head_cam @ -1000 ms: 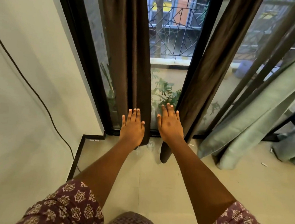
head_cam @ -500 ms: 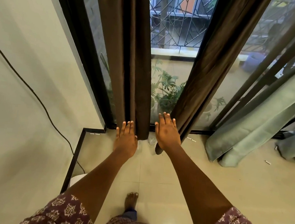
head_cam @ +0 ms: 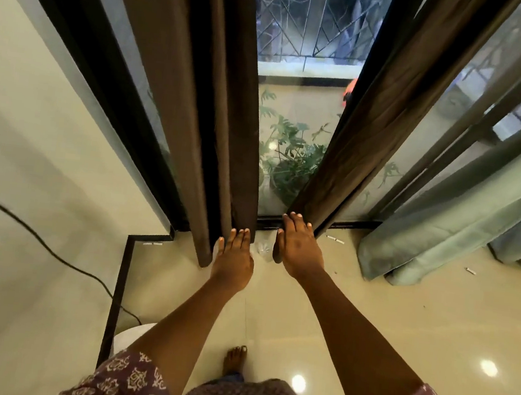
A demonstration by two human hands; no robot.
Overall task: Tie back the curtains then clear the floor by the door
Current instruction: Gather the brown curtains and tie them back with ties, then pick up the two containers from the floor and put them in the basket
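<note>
Both hands have been lowered along the fabric since the earlier frames, and the view has tipped downward, so that a bare foot (head_cam: 235, 358) is seen on the floor (head_cam: 370, 307). The left hand (head_cam: 234, 257) is held flat with straight fingers against the hem of the left brown curtain (head_cam: 197, 109); the right hand (head_cam: 299, 245) is likewise laid open, its fingertips (head_cam: 292, 215) touching the lower edge of the right brown curtain (head_cam: 385, 114). Nothing is gripped by either hand. The two panels hang parted, with the glass door (head_cam: 295, 104) and a potted plant (head_cam: 289, 165) shown between them. A pale green curtain (head_cam: 444, 224) is bunched on the floor to the right.

No tie-back is visible, so the gathering step is judged to be in hand. It would be done well if each panel were bunched higher up, near mid-height, rather than at the hem, and drawn outward evenly so that folds are kept tidy. Small scraps (head_cam: 335, 239) and a crumpled clear wrapper (head_cam: 263, 249) lie near the door track and are left for the clearing step; a black cable (head_cam: 51, 251) runs down the wall at left.
</note>
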